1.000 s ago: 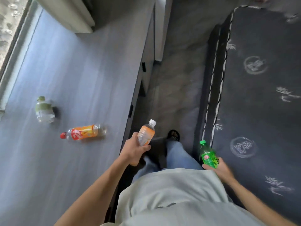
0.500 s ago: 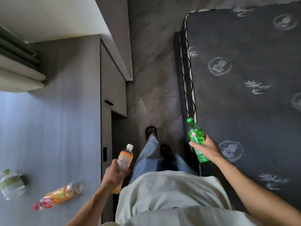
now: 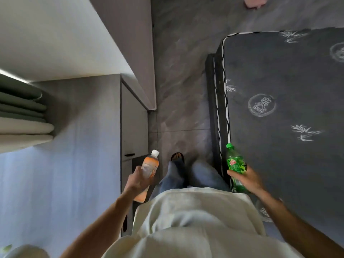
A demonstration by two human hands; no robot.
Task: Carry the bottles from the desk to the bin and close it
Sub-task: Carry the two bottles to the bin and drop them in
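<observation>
My left hand [image 3: 136,180] grips an orange-labelled bottle [image 3: 149,167] with a white cap, held upright over the gap beside the desk's edge. My right hand [image 3: 246,180] grips a green soda bottle [image 3: 235,164] with a green cap, next to the mattress side. The grey desk [image 3: 65,183] fills the lower left. At the bottom left corner a sliver of a pale bottle with a green label [image 3: 7,248] shows, mostly cut off. No bin is in view.
A dark patterned mattress [image 3: 288,108] runs along the right. Between it and the desk is a narrow strip of grey floor [image 3: 182,81] where my legs stand. Folded towels [image 3: 22,116] lie at the desk's back left, under a white shelf [image 3: 55,34]. Desk drawers [image 3: 134,131] face the aisle.
The view has swung further right and forward along the aisle. The orange bottle lying on the desk has left the frame. Both hands keep their bottles.
</observation>
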